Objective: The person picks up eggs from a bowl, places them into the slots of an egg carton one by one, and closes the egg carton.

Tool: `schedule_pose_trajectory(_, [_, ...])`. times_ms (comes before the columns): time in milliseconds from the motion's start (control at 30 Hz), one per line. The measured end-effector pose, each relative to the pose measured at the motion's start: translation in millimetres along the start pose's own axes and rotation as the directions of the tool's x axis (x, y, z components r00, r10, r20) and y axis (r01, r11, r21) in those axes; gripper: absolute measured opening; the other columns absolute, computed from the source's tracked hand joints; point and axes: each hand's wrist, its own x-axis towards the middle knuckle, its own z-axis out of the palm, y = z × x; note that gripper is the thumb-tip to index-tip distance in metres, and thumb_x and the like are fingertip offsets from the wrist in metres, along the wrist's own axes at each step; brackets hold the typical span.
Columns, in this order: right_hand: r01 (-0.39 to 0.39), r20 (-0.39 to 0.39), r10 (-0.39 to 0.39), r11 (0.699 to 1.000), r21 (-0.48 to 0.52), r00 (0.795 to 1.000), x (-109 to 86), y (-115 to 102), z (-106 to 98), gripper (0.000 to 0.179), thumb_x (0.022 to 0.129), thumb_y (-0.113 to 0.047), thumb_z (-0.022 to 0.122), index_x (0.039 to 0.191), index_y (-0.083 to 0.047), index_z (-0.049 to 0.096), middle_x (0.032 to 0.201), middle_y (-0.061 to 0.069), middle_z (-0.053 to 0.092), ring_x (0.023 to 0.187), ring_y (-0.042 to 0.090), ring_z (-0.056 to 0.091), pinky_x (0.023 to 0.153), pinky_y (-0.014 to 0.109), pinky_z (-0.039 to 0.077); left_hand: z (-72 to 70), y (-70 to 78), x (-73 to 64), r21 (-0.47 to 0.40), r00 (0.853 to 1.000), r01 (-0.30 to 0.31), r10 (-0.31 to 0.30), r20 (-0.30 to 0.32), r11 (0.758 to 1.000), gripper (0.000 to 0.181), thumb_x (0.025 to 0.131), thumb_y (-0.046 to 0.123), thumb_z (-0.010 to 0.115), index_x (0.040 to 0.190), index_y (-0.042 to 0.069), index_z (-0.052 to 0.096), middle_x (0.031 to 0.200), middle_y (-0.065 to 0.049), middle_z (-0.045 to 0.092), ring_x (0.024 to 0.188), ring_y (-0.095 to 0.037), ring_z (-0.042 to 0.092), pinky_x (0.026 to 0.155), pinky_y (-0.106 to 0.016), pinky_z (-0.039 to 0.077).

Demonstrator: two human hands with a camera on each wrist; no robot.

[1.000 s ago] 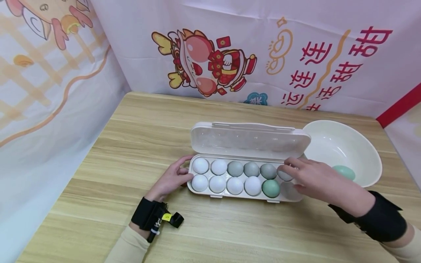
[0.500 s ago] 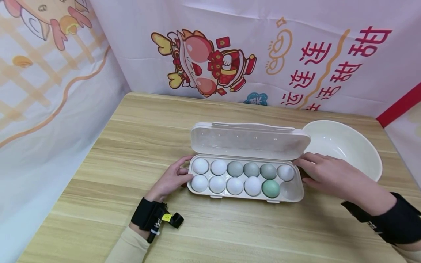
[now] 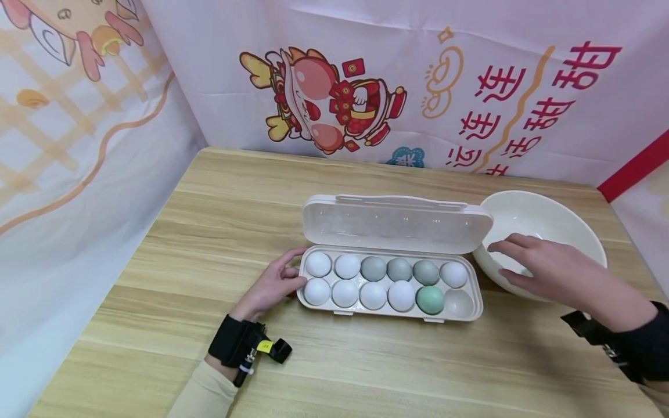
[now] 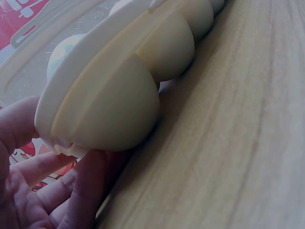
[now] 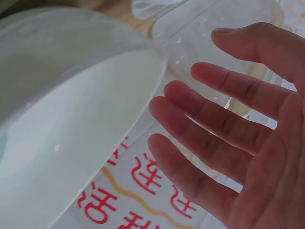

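Observation:
A pale plastic egg box [image 3: 388, 313] lies on the table with its clear lid [image 3: 397, 225] raised. White eggs [image 3: 373, 295], grey-blue eggs [image 3: 399, 269] and a green egg [image 3: 431, 300] fill its cups, except the front right cup [image 3: 459, 303]. My left hand [image 3: 272, 285] holds the box's left end. The left wrist view shows the thumb at the rim and fingers [image 4: 88, 186] beneath. Over the white bowl [image 3: 528, 204] hovers my right hand [image 3: 556, 270], fingers spread and holding nothing. A green patch [image 5: 2, 145] inside the bowl shows at the right wrist view's edge.
The wood-grain table [image 3: 366, 371] stretches in front of the box and to its left. The bowl stands close by the box's right end. A printed cloth [image 3: 219, 69] hangs behind the table, and another at the left.
My right hand has left the box's back right cup and moved right, over the bowl. A white egg now shows fully in that cup. My left hand has stayed put.

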Motion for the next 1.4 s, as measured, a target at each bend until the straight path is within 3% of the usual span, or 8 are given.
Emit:
schedule_pose_trajectory(400, [-0.059, 0.071, 0.058, 0.998, 0.008, 0.996, -10.7, 23, 4, 0.033, 0.071, -0.012, 0.074, 0.102, -0.010, 0.063, 0.093, 0.005, 0.065, 0.068, 0.015, 0.059, 0.055, 0.037, 0.053, 0.0, -0.2, -0.8, 0.002, 1.000, -0.002, 0.002, -0.002, 1.000, 0.060, 0.086, 0.002, 0.055, 0.140, 0.011, 0.032, 0.099, -0.030, 0.064, 0.084, -0.025, 0.063, 0.072, -0.029, 0.051])
schedule_pose_trajectory(567, [-0.085, 0.123, 0.079, 0.995, 0.042, 0.989, -12.6, 30, 5, 0.032, 0.073, -0.012, 0.073, 0.103, -0.010, 0.063, 0.094, 0.005, 0.065, 0.073, 0.018, 0.061, 0.060, 0.040, 0.054, 0.3, -0.2, -1.3, 0.009, 1.000, 0.002, -0.002, -0.005, 1.000, 0.060, 0.086, 0.002, 0.055, 0.140, 0.012, 0.033, 0.099, -0.029, 0.065, 0.084, -0.024, 0.063, 0.072, -0.029, 0.050])
schedule_pose_trajectory(767, [-0.118, 0.187, 0.104, 0.991, 0.067, 0.977, -15.7, 38, 7, 0.035, 0.071, -0.013, 0.075, 0.104, -0.007, 0.063, 0.095, 0.009, 0.065, 0.080, 0.022, 0.061, 0.067, 0.044, 0.054, 0.1, -0.4, -1.0, 0.004, 1.000, -0.016, 0.016, 0.005, 1.000, 0.059, 0.086, 0.002, 0.055, 0.140, 0.009, 0.032, 0.100, -0.032, 0.064, 0.085, -0.025, 0.063, 0.073, -0.029, 0.050])
schedule_pose_trajectory(1033, [-0.187, 0.295, 0.149, 0.977, 0.103, 0.944, -19.1, 48, 9, 0.044, 0.068, -0.015, 0.078, 0.108, -0.006, 0.063, 0.100, 0.013, 0.064, 0.091, 0.030, 0.059, 0.077, 0.051, 0.051, 1.0, 0.1, -1.9, 0.007, 1.000, -0.005, 0.005, -0.002, 1.000, 0.060, 0.086, 0.002, 0.055, 0.141, 0.011, 0.032, 0.100, -0.031, 0.064, 0.085, -0.025, 0.063, 0.072, -0.029, 0.051])
schedule_pose_trajectory(1400, [-0.204, 0.348, 0.146, 0.969, 0.138, 0.926, -21.7, 54, 19, 0.046, 0.066, -0.014, 0.079, 0.107, -0.002, 0.063, 0.099, 0.013, 0.065, 0.089, 0.029, 0.059, 0.077, 0.050, 0.051, 1.8, -1.6, -0.3, -0.004, 1.000, -0.018, 0.018, -0.005, 1.000, 0.059, 0.086, 0.001, 0.055, 0.140, 0.008, 0.033, 0.095, -0.029, 0.064, 0.078, -0.020, 0.062, 0.067, -0.025, 0.050])
